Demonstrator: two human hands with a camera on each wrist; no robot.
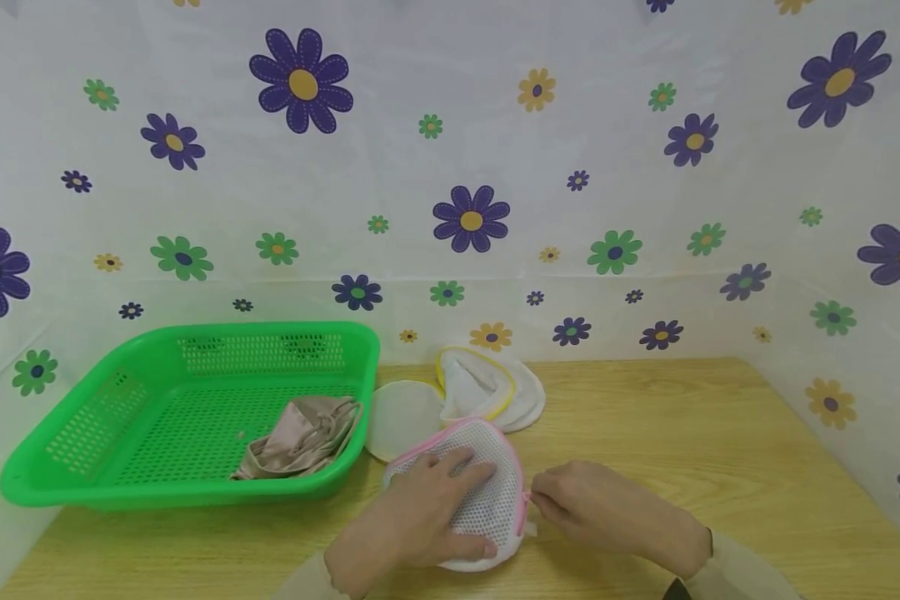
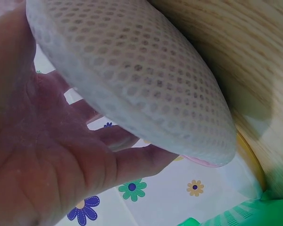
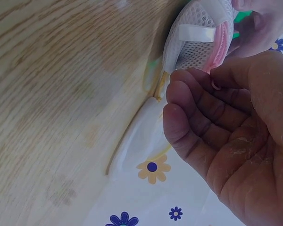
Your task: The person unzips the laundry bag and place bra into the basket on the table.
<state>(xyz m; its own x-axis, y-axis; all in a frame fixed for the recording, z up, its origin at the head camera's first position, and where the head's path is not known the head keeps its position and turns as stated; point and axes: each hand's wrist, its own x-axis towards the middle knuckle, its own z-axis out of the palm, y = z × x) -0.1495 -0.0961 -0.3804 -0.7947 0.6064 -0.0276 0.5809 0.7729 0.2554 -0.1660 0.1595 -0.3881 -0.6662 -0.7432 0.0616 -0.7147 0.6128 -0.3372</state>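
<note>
A white mesh laundry bag (image 1: 492,510) with pink trim sits bulging on the table; something inside shows only faintly through the mesh. My left hand (image 1: 427,508) rests over it with fingers spread, the thumb lying toward its near edge. At the bag's right side, my right hand (image 1: 585,502) pinches the pink zipper pull (image 3: 216,86) between thumb and forefinger. The other right fingers are curled and hold nothing. A white tag (image 3: 197,33) sticks out beside the pink zipper (image 3: 220,44). How far the zipper is closed I cannot tell.
On the left stands a green basket (image 1: 157,493) with a crumpled beige satiny garment (image 1: 300,437) inside. Behind the bag lie a white round piece with yellow trim (image 1: 405,417) and more white, yellow-edged items (image 1: 525,396). A flowered white sheet (image 1: 390,175) surrounds the wooden table (image 1: 660,425).
</note>
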